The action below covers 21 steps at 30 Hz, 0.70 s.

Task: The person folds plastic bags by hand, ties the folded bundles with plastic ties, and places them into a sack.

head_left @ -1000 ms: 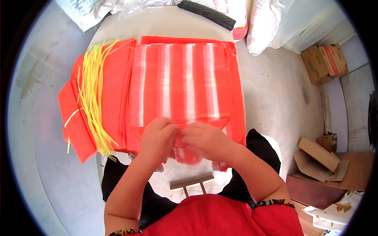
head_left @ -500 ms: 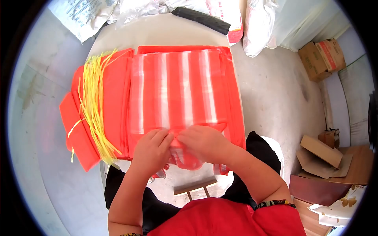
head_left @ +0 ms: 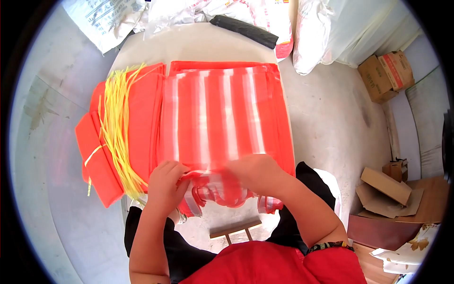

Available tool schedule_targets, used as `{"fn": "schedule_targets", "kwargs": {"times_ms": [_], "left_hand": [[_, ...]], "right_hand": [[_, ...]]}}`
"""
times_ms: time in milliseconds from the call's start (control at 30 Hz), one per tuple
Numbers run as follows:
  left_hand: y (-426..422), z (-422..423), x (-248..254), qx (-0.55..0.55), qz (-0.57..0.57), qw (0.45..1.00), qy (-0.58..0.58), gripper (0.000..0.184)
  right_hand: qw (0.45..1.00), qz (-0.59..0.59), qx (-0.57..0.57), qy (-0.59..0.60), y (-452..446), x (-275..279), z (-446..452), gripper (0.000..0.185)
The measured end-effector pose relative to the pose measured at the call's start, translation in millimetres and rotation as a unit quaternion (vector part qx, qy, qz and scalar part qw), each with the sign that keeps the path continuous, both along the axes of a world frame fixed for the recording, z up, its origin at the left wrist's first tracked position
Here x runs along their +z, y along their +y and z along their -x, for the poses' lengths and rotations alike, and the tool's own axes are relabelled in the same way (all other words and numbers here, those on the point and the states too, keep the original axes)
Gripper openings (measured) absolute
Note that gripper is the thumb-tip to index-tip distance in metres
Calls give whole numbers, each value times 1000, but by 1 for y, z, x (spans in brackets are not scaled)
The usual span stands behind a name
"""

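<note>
A thin red-and-white striped plastic sheet (head_left: 215,113) lies over a stack of red sheets (head_left: 285,137) on the table. Its near edge is bunched up, and crumpled folds (head_left: 222,191) hang over the table's front. My left hand (head_left: 166,182) is closed on that near edge, left of centre. My right hand (head_left: 257,173) rests at the same edge further right, its fingertips smeared by motion. To the left, a bundle of yellow strips (head_left: 116,128) lies across more red sheets (head_left: 142,113), beside a folded red bundle (head_left: 99,161) tied with a yellow strip.
A black rolled object (head_left: 243,31) lies at the table's (head_left: 184,45) far edge, with white printed sacks (head_left: 106,21) behind. Cardboard boxes (head_left: 385,75) stand on the floor at right, and an opened carton (head_left: 390,189) sits nearer. A wooden bar (head_left: 235,228) shows below the table edge.
My left hand has shifted left and slightly down, away from the right hand. My right hand has moved slightly right. More of the crumpled near edge shows between them. The whole view has shifted slightly.
</note>
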<state>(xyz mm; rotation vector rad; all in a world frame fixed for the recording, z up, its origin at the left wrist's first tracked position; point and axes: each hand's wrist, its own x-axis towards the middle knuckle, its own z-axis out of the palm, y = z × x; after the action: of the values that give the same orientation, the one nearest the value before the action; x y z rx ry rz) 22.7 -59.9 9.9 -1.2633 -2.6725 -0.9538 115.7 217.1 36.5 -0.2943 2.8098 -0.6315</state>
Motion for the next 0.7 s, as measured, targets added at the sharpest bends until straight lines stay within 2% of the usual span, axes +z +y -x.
{"fn": "schedule_targets", "kwargs": {"times_ms": [100,200,300,400,500,600,700], "left_hand": [[-8,-9,9,64,16,981,-184,27],[-11,-11,7,103,-3,968,-229,28],[-15,-7,-4,127,-25,956,-263,28],[-11,-3,2,148,-4,950,-275,23],[-5,-2,5,145,38,961,-233,20],[0,-3,7,155,34,965,-210,19],[0,-1,-2,167,9,965,-202,20]], "right_hand": [[978,125,-52,-157,12,18,5,19],[967,174,-106,-154,19,9,11,20],[976,186,-99,-59,23,-5,17,20],[972,169,-129,-96,25,-4,24,21],[965,180,-158,-107,25,-3,23,23],[944,249,-207,-61,38,-16,8,36],[938,241,-241,-55,54,-5,-8,51]]}}
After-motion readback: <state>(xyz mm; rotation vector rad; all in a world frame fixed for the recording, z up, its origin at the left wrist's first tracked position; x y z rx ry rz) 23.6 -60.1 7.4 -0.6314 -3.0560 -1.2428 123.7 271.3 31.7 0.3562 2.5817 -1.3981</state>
